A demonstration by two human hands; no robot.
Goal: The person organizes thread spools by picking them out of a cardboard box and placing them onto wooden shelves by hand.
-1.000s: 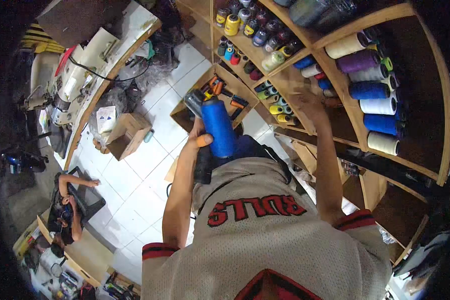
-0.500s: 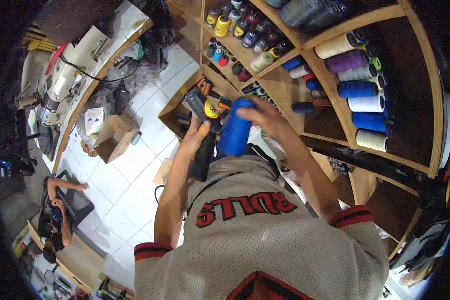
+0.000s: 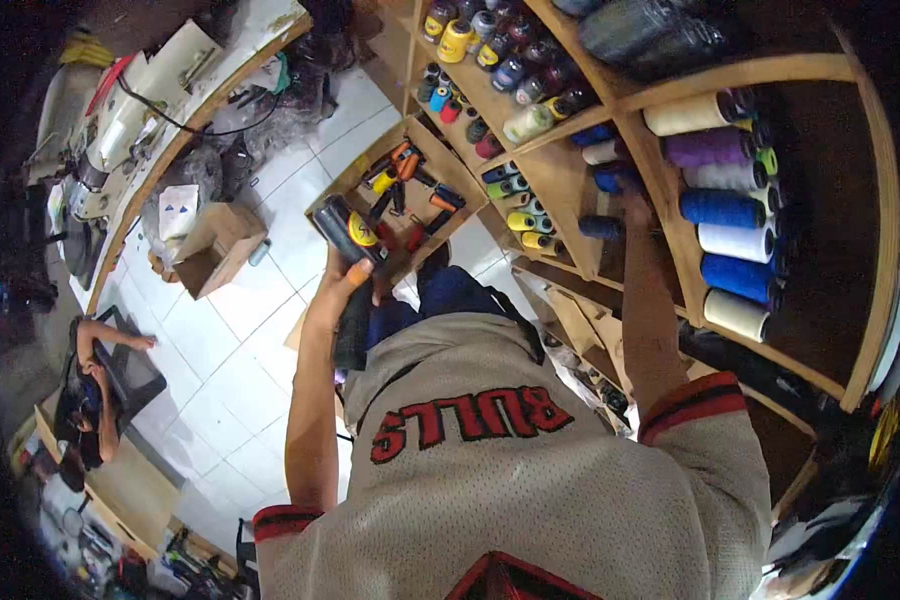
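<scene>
My left hand (image 3: 348, 278) is wrapped round dark spools. One dark spool with a yellow label (image 3: 360, 230) points up and left above the fingers, and a black spool (image 3: 351, 330) hangs below them. My right hand (image 3: 638, 205) reaches into a shelf compartment, beside a blue spool (image 3: 613, 178) and above a dark blue spool (image 3: 602, 227). Its fingers are dim and partly hidden, so any grip is unclear. Right of that compartment, large cream, purple, white and blue spools (image 3: 736, 242) lie in a stack.
A wooden box (image 3: 455, 232) of small orange, black and yellow items sits beyond my left hand. An open carton (image 3: 220, 245) stands on the tiled floor. Sewing machines (image 3: 135, 110) line a table at left. Another person's arms (image 3: 100, 375) show at lower left.
The large blue spool was first in my left hand, then in my right. My right hand has since moved into the shelf. My left hand still holds the dark spools.
</scene>
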